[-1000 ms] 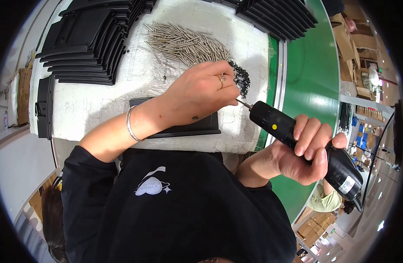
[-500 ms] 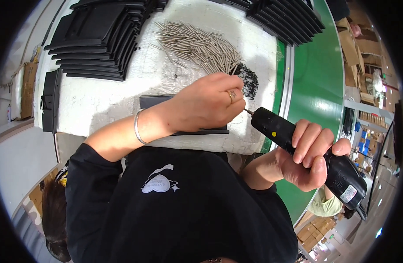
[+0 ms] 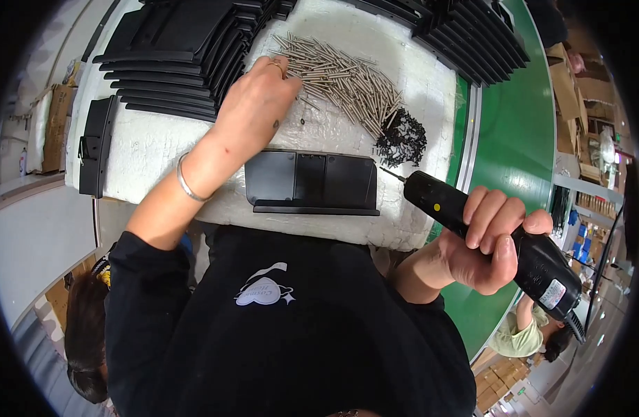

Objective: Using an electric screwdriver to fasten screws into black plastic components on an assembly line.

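Observation:
My right hand (image 3: 487, 243) grips a black electric screwdriver (image 3: 472, 224), its bit pointing toward the right end of a flat black plastic part (image 3: 312, 182) that lies on the white padded bench (image 3: 152, 149). My left hand (image 3: 253, 104), with a ring and a metal bracelet, reaches across to a heap of long metal pins (image 3: 343, 73); its fingertips touch the heap's left edge. Whether it holds a pin is hidden. A small pile of black screws (image 3: 403, 135) lies just right of the pins, near the driver's bit.
Stacks of black plastic parts stand at the back left (image 3: 173, 55) and back right (image 3: 465, 28). One black part (image 3: 97, 146) lies at the bench's left edge. A green conveyor belt (image 3: 514, 146) runs along the right. Another person (image 3: 531, 333) sits at lower right, with cardboard boxes behind.
My left hand left the black screw pile by the driver's bit and moved up and left to the metal pins, uncovering the flat black part. The right hand kept holding the driver.

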Tool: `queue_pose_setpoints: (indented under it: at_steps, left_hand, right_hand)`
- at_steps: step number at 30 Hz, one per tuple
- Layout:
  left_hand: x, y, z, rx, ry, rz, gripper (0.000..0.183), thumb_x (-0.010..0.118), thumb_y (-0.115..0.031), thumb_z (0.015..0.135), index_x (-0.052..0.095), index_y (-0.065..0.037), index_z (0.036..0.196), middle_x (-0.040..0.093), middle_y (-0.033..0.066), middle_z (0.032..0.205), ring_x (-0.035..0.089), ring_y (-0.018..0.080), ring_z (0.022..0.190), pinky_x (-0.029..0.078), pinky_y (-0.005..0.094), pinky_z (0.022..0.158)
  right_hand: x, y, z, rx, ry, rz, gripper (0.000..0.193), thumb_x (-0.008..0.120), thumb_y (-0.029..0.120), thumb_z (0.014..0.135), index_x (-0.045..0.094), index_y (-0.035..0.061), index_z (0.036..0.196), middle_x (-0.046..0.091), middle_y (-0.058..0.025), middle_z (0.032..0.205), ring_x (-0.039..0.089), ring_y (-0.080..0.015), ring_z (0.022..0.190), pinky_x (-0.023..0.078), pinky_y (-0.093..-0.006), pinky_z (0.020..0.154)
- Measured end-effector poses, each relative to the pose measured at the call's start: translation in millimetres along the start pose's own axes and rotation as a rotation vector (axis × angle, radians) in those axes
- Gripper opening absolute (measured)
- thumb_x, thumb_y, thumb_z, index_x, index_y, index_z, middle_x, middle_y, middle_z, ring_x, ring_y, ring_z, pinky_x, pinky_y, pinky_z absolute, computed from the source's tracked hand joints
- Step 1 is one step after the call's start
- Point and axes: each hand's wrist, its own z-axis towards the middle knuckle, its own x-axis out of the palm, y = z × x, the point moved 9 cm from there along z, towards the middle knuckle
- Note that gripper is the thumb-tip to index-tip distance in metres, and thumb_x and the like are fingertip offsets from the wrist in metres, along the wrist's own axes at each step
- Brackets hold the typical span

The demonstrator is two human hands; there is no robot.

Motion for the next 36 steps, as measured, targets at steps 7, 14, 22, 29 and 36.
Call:
queue_pose_setpoints:
  at_steps: [7,14,22,29,36]
  left_hand:
    - [-3,7,-3,0.015,-0.056,-0.103,0.013,0.059,0.004,0.077,0.061,-0.002,0.089,0.056,0.0094,0.09,0.055,0.03,0.089,0.05,0.039,0.075]
    - [-18,-14,-37,-0.12,-0.031,-0.723,0.03,0.061,0.004,0.084,0.062,-0.004,0.114,0.064,0.0094,0.081,0.062,0.0171,0.068,0.051,0.027,0.062]
    - [-3,-7,-61,-0.357,-0.042,-1.088,0.011,0.063,0.001,0.083,0.065,0.0,0.093,0.065,0.0102,0.081,0.063,0.019,0.067,0.05,0.0274,0.061]
    - [-27,-16,-62,-0.171,-0.133,-0.855,0.013,0.067,0.003,0.075,0.064,0.0,0.088,0.066,0.0102,0.082,0.065,0.02,0.071,0.052,0.0288,0.062]
    - [-18,-22,-70,-0.082,-0.19,-0.685,0.018,0.069,0.005,0.071,0.065,-0.002,0.087,0.065,0.0086,0.08,0.063,0.0251,0.072,0.051,0.0323,0.06]
  right_hand:
    - [7,-5,2,0.031,0.027,-0.018,0.035,0.054,0.005,0.081,0.041,0.0048,0.114,0.045,-0.0028,0.061,0.042,-0.0126,0.047,0.038,-0.0281,0.049]
    - [25,-16,0,0.126,0.074,-0.024,0.03,0.053,0.008,0.081,0.046,0.0059,0.11,0.042,0.0018,0.061,0.041,-0.0084,0.049,0.036,-0.026,0.055]
    - [39,-24,0,0.14,0.09,0.057,0.037,0.058,-0.001,0.079,0.038,0.0075,0.109,0.05,-0.0047,0.062,0.048,-0.015,0.047,0.041,-0.0316,0.052]
    - [47,-32,0,0.171,0.102,0.06,0.037,0.058,-0.001,0.079,0.038,0.0071,0.11,0.051,-0.0054,0.063,0.049,-0.0157,0.049,0.042,-0.0323,0.053]
    - [62,-50,3,0.22,0.149,0.026,0.036,0.054,0.005,0.079,0.043,0.0053,0.113,0.046,-0.0014,0.061,0.043,-0.0118,0.049,0.038,-0.0287,0.053]
